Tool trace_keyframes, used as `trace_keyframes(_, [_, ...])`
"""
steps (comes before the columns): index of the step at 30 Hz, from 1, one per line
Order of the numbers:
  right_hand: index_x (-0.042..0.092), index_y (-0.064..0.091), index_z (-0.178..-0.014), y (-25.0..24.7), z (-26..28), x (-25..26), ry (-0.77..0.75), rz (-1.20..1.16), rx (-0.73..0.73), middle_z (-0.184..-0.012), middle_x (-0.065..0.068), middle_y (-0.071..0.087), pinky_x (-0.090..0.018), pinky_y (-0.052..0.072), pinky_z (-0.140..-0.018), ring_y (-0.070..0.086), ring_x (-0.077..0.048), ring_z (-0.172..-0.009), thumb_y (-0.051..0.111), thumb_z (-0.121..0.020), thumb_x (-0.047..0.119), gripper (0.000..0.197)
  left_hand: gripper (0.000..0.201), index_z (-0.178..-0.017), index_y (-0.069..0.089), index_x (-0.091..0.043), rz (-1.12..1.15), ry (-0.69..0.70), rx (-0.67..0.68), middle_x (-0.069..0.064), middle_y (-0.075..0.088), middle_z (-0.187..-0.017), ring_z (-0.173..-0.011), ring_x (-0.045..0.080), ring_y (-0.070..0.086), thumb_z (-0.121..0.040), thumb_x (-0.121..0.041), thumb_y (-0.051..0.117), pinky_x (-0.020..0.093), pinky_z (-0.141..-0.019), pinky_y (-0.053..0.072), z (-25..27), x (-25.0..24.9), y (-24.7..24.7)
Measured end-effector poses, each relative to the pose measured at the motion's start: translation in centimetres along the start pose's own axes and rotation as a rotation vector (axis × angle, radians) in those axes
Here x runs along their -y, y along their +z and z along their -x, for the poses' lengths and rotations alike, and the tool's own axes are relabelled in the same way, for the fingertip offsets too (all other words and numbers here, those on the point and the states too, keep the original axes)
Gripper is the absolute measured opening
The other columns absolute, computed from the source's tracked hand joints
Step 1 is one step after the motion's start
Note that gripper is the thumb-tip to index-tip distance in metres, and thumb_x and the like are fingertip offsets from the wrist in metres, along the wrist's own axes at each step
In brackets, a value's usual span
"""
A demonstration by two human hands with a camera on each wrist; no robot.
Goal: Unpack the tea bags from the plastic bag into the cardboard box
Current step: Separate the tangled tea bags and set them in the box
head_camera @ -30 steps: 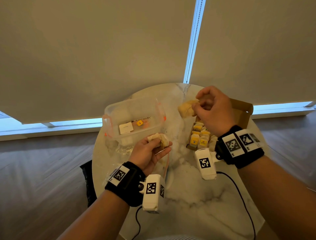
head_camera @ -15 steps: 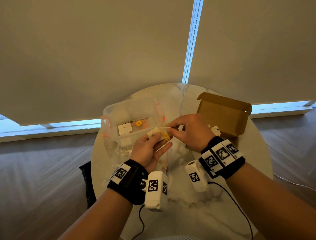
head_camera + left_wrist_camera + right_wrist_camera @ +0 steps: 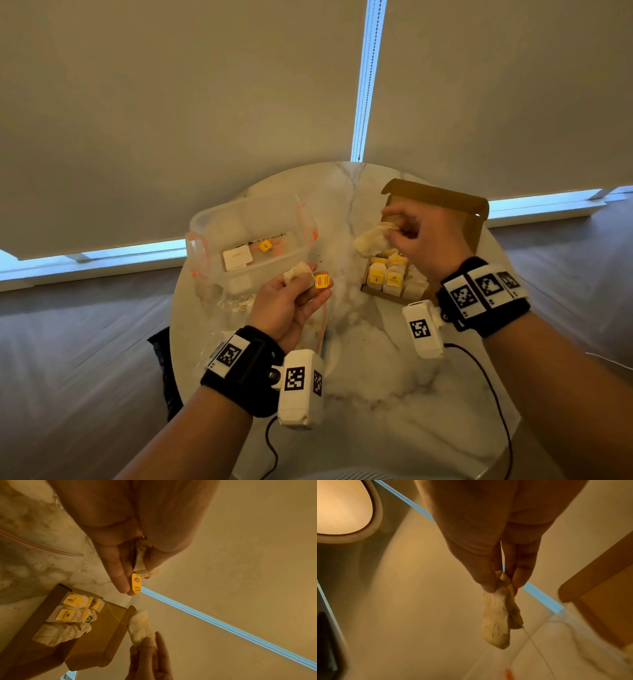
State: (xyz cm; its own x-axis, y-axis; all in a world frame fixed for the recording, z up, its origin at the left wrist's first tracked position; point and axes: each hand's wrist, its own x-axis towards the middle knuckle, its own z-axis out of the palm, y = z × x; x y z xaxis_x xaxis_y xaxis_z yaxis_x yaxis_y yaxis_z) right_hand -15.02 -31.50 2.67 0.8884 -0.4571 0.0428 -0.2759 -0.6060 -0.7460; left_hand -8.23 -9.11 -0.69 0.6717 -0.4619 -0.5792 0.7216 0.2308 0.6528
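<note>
Dangling from the right hand [image 3: 423, 236], a pale, wrinkled paper tea bag [image 3: 371, 239] hangs above the near-left part of the open brown cardboard box [image 3: 442, 200]; thumb and fingertips [image 3: 521, 574] pinch its folded top edge, and a thin string trails off below it, its end lost in blur. The left hand [image 3: 287, 301], palm up and nearer the body, grasps a second crumpled tea bag [image 3: 298, 272] between thumb and fingers, its small yellow tag [image 3: 322, 281] sticking out past the fingertips; most of that bag is buried in the grip, so its shape is hard to read. Inside the box, rows of white tea bags with yellow labels [image 3: 394, 279] stand packed together, the far rows covered by the right hand. The clear plastic bag with a pink zip strip [image 3: 42, 547] lies flat on the table under the left wrist, nearly invisible in the head view; whether anything is in it cannot be told. Left of the box sits a translucent plastic container with orange clips [image 3: 246, 236], holding a white card and a yellow tag dimly seen through its wall. All rest on a round white marble table [image 3: 376, 394], its near edge cut off by the forearms.
</note>
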Motion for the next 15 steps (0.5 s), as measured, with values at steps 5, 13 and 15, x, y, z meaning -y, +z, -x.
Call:
trace_keyframes(5, [0.015, 0.068, -0.113, -3.0, -0.2, -5.8, 0.146, 0.275, 0.042, -0.105, -0.003, 0.069, -0.030, 0.049, -0.087, 0.061, -0.017, -0.095, 0.061, -0.091, 0.013, 0.022, 0.018, -0.110, 0.061, 0.003, -0.031, -0.013, -0.009, 0.018, 0.072, -0.096, -0.085, 0.025, 0.073, -0.097, 0.000, 0.050, 0.030, -0.069, 0.061, -0.4, 0.4, 0.1])
trace_keyframes(13, [0.020, 0.067, -0.104, -0.9, 1.4, -13.3, 0.352, 0.653, 0.294, -0.108, -0.010, 0.065, -0.035, 0.051, -0.086, 0.062, -0.028, -0.094, 0.055, -0.093, 0.016, 0.017, 0.018, -0.110, 0.061, 0.003, -0.054, -0.042, -0.031, 0.018, 0.071, -0.095, -0.080, 0.022, 0.074, -0.097, 0.001, 0.049, 0.027, -0.067, 0.061, -0.9, 1.0, 0.5])
trace_keyframes(15, [0.019, 0.068, -0.105, -0.3, 1.5, -13.8, 0.358, 0.695, 0.336, -0.110, -0.012, 0.064, -0.034, 0.049, -0.086, 0.062, -0.029, -0.098, 0.052, -0.094, 0.014, 0.020, 0.019, -0.111, 0.061, 0.003, -0.058, -0.048, -0.041, 0.017, 0.072, -0.095, -0.080, 0.022, 0.074, -0.097, 0.000, 0.049, 0.027, -0.066, 0.060, -1.1, 1.0, 0.5])
